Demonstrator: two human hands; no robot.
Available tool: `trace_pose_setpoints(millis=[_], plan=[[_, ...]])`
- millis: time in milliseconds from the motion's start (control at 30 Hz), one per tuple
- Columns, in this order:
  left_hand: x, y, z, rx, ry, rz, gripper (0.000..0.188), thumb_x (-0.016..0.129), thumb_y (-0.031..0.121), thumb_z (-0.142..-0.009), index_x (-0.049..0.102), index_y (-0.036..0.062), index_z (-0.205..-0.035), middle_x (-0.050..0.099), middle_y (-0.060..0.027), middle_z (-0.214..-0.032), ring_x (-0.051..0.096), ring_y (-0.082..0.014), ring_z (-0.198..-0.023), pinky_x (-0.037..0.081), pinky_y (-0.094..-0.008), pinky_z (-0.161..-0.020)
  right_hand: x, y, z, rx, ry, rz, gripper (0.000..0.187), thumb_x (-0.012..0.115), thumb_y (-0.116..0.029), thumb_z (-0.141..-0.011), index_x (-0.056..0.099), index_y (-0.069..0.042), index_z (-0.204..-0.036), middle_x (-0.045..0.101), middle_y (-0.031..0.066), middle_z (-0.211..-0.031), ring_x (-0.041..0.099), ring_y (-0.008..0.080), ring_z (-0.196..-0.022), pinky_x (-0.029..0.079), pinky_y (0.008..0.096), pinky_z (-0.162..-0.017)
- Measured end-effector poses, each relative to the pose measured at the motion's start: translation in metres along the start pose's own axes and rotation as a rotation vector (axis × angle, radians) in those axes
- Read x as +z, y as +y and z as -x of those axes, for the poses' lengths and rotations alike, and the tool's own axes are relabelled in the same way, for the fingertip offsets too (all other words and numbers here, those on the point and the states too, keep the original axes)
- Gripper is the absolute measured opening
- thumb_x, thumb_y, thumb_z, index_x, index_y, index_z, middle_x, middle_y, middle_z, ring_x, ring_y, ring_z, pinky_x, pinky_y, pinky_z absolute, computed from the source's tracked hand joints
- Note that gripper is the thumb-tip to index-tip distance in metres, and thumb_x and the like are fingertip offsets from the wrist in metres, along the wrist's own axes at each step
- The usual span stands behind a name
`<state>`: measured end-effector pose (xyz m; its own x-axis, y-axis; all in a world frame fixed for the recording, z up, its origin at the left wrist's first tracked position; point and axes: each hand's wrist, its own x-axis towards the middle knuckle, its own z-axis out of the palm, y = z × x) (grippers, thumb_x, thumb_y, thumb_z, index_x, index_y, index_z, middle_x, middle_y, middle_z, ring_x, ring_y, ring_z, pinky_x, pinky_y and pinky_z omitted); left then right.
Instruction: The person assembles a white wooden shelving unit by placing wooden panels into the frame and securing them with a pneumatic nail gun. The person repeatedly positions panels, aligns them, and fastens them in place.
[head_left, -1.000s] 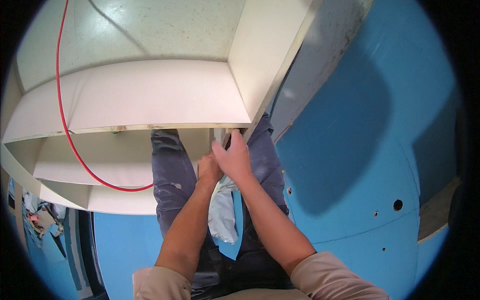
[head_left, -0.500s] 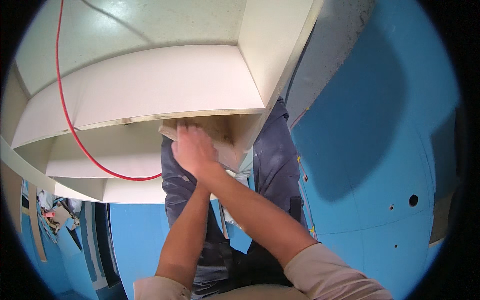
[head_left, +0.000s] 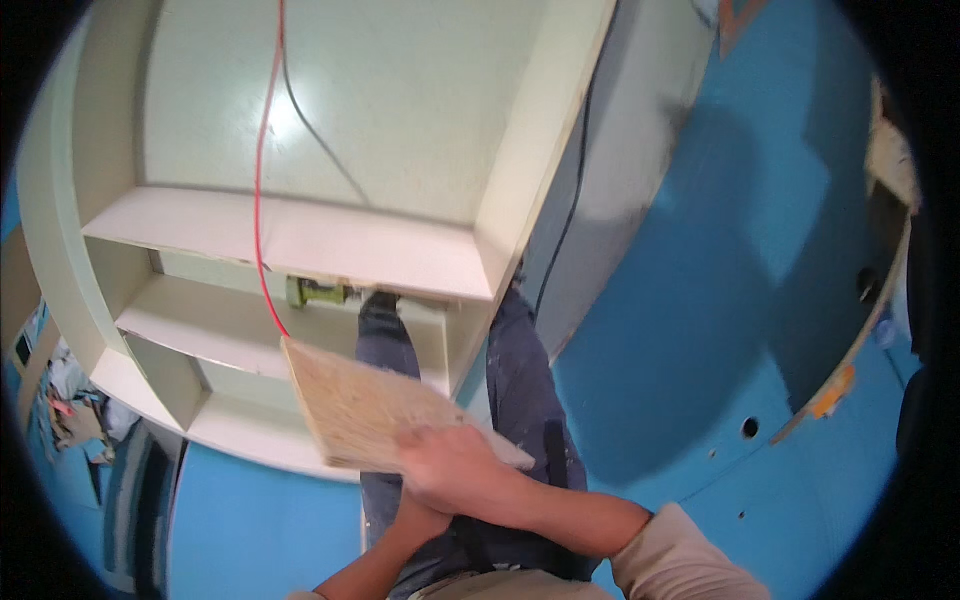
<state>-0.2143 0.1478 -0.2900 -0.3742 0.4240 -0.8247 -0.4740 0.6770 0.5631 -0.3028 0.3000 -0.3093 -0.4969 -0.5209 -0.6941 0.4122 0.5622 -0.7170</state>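
Observation:
A flat plywood board (head_left: 365,400), tan with a rough grain, is tilted in front of my thighs. My right hand (head_left: 455,468) is closed on its near edge, slightly blurred. My left hand (head_left: 424,515) lies under the right one, against the board's near side. Only its wrist and the back part show, with the fingers hidden. Beyond the board stands a pale shelf unit (head_left: 300,228) with several compartments. A green tool (head_left: 308,291) sits in one compartment, partly covered by the shelf edge above it.
A red hose (head_left: 260,200) hangs down to the board's far corner. A dark cable (head_left: 575,190) runs along the unit's right side. Blue floor covering (head_left: 680,400) with small holes spreads to the right. Scraps and offcuts (head_left: 75,410) lie in a heap at the left.
The board has come out from under the shelf toward me, with my right hand on it. The green tool now shows in the compartment. The view has shifted.

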Motion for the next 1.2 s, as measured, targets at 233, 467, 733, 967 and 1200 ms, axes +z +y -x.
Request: trace_pose_setpoints(millis=[233, 467, 733, 967, 1200], plan=[[0.021, 0.029, -0.033, -0.149, 0.176, 0.36, 0.029, 0.063, 0.015, -0.089, 0.058, -0.0045, -0.11, 0.069, -0.0169, -0.091, 0.068, -0.0204, -0.085, 0.053, -0.0322, -0.076, -0.139, -0.005, 0.066, 0.183, 0.551, -0.196, 0.033, 0.062, -0.021, -0.085, 0.063, 0.002, -0.108, 0.066, 0.0264, -0.092, 0.065, 0.0399, -0.087, 0.052, 0.0424, -0.073], [0.056, -0.042, -0.024, -0.289, 0.215, 0.379, 0.024, 0.063, 0.018, -0.087, 0.062, -0.0014, -0.101, 0.07, -0.0172, -0.086, 0.07, -0.0266, -0.081, 0.054, -0.0343, -0.074, -0.231, 0.146, -0.117, 0.45, 0.656, -0.533, 0.036, 0.062, -0.014, -0.08, 0.059, 0.011, -0.106, 0.064, 0.0206, -0.092, 0.066, 0.0308, -0.078, 0.056, 0.0436, -0.065], [0.043, -0.133, -0.015, -0.452, 0.369, 0.556, 0.018, 0.062, 0.01, -0.087, 0.062, -0.002, -0.1, 0.07, -0.0157, -0.088, 0.069, -0.0201, -0.079, 0.054, -0.0327, -0.074, -0.179, 0.262, -0.215, 0.773, 0.478, -0.563, 0.04, 0.066, -0.012, -0.08, 0.055, 0.009, -0.112, 0.06, 0.0221, -0.106, 0.065, 0.0375, -0.088, 0.058, 0.049, -0.072], [0.057, -0.121, -0.043, -0.425, 0.333, 0.606, 0.017, 0.061, 0.009, -0.087, 0.062, 0.0003, -0.101, 0.07, -0.0139, -0.086, 0.069, -0.0202, -0.08, 0.053, -0.0317, -0.074, -0.157, 0.27, -0.196, 0.944, 0.561, -0.551, 0.037, 0.066, -0.017, -0.08, 0.059, 0.004, -0.11, 0.064, 0.0189, -0.103, 0.066, 0.0343, -0.089, 0.059, 0.0459, -0.074], [0.058, -0.096, -0.054, -0.375, 0.211, 0.636, 0.019, 0.054, 0.007, -0.091, 0.058, -0.0042, -0.105, 0.07, -0.0152, -0.091, 0.069, -0.0192, -0.082, 0.053, -0.0311, -0.077, -0.136, 0.222, -0.184, 0.72, 0.01, 0.607, 0.022, 0.061, -0.021, -0.084, 0.07, -0.004, -0.094, 0.068, 0.0159, -0.084, 0.069, 0.0267, -0.085, 0.057, 0.0439, -0.073]])
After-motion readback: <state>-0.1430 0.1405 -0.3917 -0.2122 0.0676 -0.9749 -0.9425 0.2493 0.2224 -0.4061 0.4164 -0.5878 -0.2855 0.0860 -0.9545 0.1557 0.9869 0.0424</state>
